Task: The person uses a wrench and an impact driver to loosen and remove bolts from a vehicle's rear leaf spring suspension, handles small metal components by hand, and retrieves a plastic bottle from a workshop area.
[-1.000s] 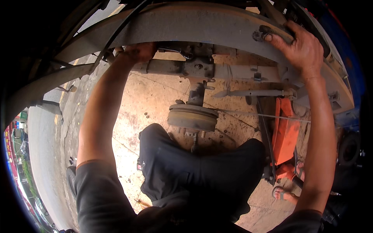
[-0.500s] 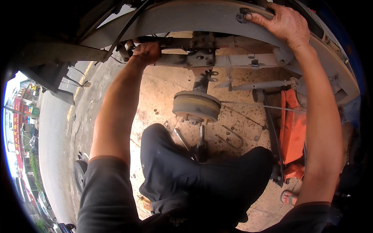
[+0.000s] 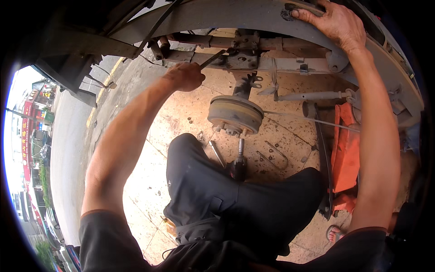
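My left hand (image 3: 189, 76) is closed round a dark wrench-like tool (image 3: 213, 58), which angles up to the bolted bracket (image 3: 242, 59) on the grey axle beam (image 3: 308, 65). My right hand (image 3: 340, 27) grips the upper edge of a curved grey steel frame rail (image 3: 213, 13), thumb on its face beside a black smudge. Below the bracket a round brake drum (image 3: 235, 119) hangs over the tiled floor. Under it lie a long socket (image 3: 217, 154), a dark power tool (image 3: 238, 168) and U-bolts (image 3: 278, 161).
An orange jack (image 3: 344, 149) stands at the right, beside a grey rod (image 3: 308, 96). Another person's sandalled foot (image 3: 334, 234) shows at lower right. My bent knees occupy the lower middle. A pavement and street (image 3: 63, 172) with shopfronts run along the left.
My left hand has come down and rightward from under the rail, and the tool in it now slants up to the bracket. My right hand still grips the rail.
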A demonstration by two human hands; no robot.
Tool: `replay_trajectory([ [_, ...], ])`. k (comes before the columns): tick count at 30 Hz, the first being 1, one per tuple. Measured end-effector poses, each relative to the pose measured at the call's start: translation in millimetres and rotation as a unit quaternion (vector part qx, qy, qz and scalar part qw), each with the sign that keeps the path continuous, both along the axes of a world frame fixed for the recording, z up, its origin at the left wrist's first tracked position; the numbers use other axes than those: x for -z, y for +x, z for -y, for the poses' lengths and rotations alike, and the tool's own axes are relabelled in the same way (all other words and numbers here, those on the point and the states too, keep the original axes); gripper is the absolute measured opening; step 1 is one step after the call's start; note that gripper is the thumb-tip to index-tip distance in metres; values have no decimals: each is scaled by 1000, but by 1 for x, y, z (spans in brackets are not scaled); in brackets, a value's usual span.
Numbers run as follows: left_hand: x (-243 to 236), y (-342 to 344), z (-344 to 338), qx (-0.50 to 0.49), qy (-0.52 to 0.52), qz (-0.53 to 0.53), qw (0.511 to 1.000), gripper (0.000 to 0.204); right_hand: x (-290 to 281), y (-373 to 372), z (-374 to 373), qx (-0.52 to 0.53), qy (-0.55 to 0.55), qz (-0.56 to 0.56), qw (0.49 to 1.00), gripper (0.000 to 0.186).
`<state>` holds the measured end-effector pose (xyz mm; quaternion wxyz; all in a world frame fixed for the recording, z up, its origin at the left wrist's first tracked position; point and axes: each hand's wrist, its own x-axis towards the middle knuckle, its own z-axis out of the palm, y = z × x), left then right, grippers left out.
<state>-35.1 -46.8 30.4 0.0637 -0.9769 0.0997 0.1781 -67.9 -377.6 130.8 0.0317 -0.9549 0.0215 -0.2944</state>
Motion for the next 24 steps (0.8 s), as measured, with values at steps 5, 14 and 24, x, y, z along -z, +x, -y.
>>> replay_trajectory([
  [5,-8,19,-51,-84,-453,-325,826,34,3,11,3,-10,-17,20,1000,70],
  [14,29,-1,-29,-296,-672,-328,594,15,11,12,-11,1,-109,49,993,67],
  [24,36,-58,147,-443,-785,-107,420,16,48,44,49,-79,54,-5,995,94],
])
